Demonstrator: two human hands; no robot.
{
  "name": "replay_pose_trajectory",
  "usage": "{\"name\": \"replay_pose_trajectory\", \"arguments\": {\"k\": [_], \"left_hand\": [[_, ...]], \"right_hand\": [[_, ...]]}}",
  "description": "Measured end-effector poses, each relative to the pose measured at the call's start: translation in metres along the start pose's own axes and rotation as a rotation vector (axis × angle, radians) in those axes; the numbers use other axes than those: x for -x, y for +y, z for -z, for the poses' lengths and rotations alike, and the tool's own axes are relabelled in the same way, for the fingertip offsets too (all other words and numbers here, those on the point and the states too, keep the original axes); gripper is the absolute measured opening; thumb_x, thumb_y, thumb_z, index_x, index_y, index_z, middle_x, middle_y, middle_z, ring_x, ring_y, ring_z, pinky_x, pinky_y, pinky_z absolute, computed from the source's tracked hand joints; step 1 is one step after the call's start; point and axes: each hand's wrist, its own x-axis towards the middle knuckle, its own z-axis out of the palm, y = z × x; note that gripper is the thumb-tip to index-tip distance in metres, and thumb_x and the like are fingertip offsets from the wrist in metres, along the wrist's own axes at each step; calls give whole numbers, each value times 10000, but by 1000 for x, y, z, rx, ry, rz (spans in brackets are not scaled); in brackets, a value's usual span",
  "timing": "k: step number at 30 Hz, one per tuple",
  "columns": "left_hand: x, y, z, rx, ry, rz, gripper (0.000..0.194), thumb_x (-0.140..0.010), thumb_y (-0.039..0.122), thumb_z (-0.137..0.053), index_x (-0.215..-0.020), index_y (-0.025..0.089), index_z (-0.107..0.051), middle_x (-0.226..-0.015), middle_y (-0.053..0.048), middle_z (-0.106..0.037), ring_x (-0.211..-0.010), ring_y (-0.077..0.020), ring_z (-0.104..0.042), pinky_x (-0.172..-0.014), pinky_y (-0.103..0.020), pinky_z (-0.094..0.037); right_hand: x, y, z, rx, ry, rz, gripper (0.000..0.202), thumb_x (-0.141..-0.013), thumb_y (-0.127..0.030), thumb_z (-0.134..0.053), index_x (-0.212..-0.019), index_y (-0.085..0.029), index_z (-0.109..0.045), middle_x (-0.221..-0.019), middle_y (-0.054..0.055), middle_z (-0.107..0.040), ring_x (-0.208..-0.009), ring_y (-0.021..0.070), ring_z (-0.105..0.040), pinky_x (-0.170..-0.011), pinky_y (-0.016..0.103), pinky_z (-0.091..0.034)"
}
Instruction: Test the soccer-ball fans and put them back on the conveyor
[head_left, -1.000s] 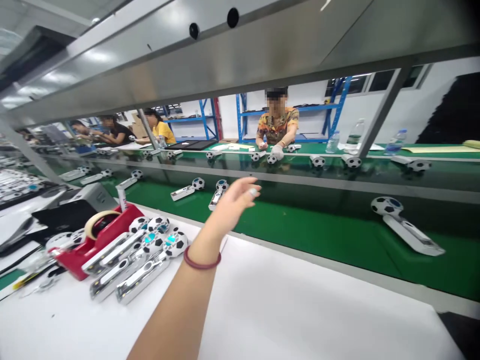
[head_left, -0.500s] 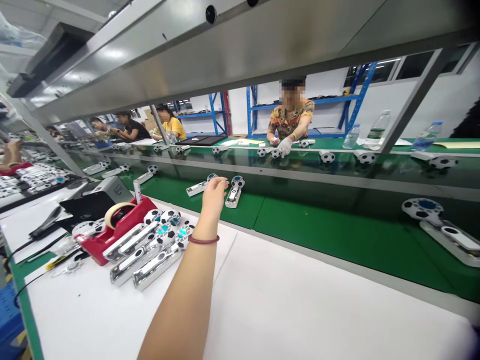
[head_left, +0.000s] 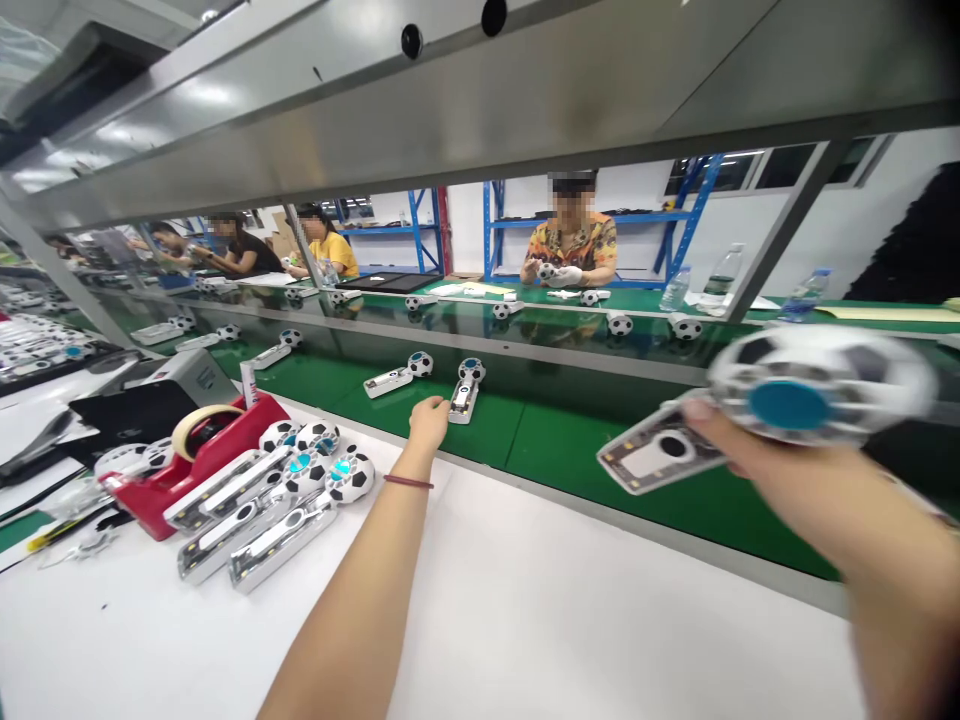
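Note:
My right hand [head_left: 814, 505] is closed round a handheld fan [head_left: 660, 450] with a black-and-white football head, a blue centre and a clear handle. Its thumb lies across the handle beside the head, and the fan is tilted above the green belt. My left hand [head_left: 430, 424] reaches to the near side of the belt, fingers curled against the handle edge of a second football fan [head_left: 463, 400]; the fingertips are partly hidden. Just left of that hand another fan [head_left: 390, 381] lies on the belt.
Several fans [head_left: 259, 535] lie stacked on the white table sheet, beside a red tape dispenser [head_left: 161, 500]. A metal shelf [head_left: 450, 130] spans overhead. Across the belt [head_left: 555, 440] sits a co-worker [head_left: 574, 240] with a fan in hand; bottles [head_left: 724, 270] stand on the far side.
My right hand has come into view holding a fan; the one lying at the belt's right end no longer shows there. My left hand has drawn back and lower, beside the second fan's handle.

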Motion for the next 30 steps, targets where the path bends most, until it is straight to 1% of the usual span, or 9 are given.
{"name": "replay_pose_trajectory", "arguments": {"k": [3,6,9,14,19,23,25,27,30], "left_hand": [[-4,-7,-19,-93,-70,55,316,-867,321,-530,-1131,148,-533,-1157,-92,-545,-1002,-223,-554,-845,-436,-476],[-10,-4,-34,-141,-105,100,340,-864,322,-532,-1158,152,-516,-1182,-97,-529,-1026,-233,-542,-855,-448,-469],[-13,5,-45,-139,-142,151,351,-857,309,-545,-1168,153,-509,-1214,-104,-508,-1062,-245,-521,-877,-466,-453],[-1,26,-51,54,-345,230,303,-857,308,-549,-1110,142,-538,-1106,-85,-561,-950,-208,-571,-794,-401,-499],[48,55,-39,462,-629,155,242,-906,306,-446,-1026,115,-534,-923,-69,-605,-702,-106,-592,-632,-247,-505],[104,77,-19,695,-845,27,303,-826,255,-546,-1100,171,-447,-1035,-91,-612,-725,-121,-632,-647,-234,-496],[130,86,-10,707,-962,-25,469,-721,244,-664,-1097,184,-390,-993,-91,-625,-680,-162,-645,-610,-274,-495],[152,91,-4,645,-1029,-80,584,-630,206,-740,-1072,187,-360,-910,-64,-626,-672,-179,-639,-613,-293,-488],[176,94,-1,540,-1054,-153,654,-637,182,-739,-1151,216,-337,-960,-51,-597,-846,-198,-608,-721,-323,-478]], "right_hand": [[-15,7,-29,31,-50,-83,344,-702,-463,-673,-859,-157,-664,-860,98,-660,-875,299,-606,-763,386,-482],[-22,16,-45,-82,4,-82,602,-710,-431,-652,-1226,-172,-480,-1079,101,-616,-706,232,-643,-680,364,-503],[-21,19,-42,-176,62,-75,734,-735,-454,-607,-1369,-281,-279,-1275,83,-496,-623,179,-647,-674,371,-513],[-8,8,-28,-340,0,66,666,-741,-500,-586,-1334,-329,-335,-1294,55,-470,-877,224,-640,-744,358,-521],[3,-4,-21,-336,-65,99,640,-756,-529,-566,-1327,-353,-337,-1327,55,-436,-989,254,-600,-768,376,-523],[10,-11,-19,-509,-172,116,806,-736,-525,-614,-1393,-382,-170,-1406,96,-316,-1085,259,-553,-827,388,-511],[12,-14,-18,-689,-235,132,881,-725,-530,-628,-1400,-407,-76,-1418,98,-290,-1077,250,-561,-853,401,-501],[15,-17,-17,-851,-257,139,897,-714,-528,-641,-1391,-421,-64,-1370,80,-364,-1023,241,-591,-835,408,-510],[17,-20,-18,-973,-216,124,793,-691,-468,-689,-1343,-392,-243,-1184,42,-529,-920,227,-619,-769,386,-532]]}}
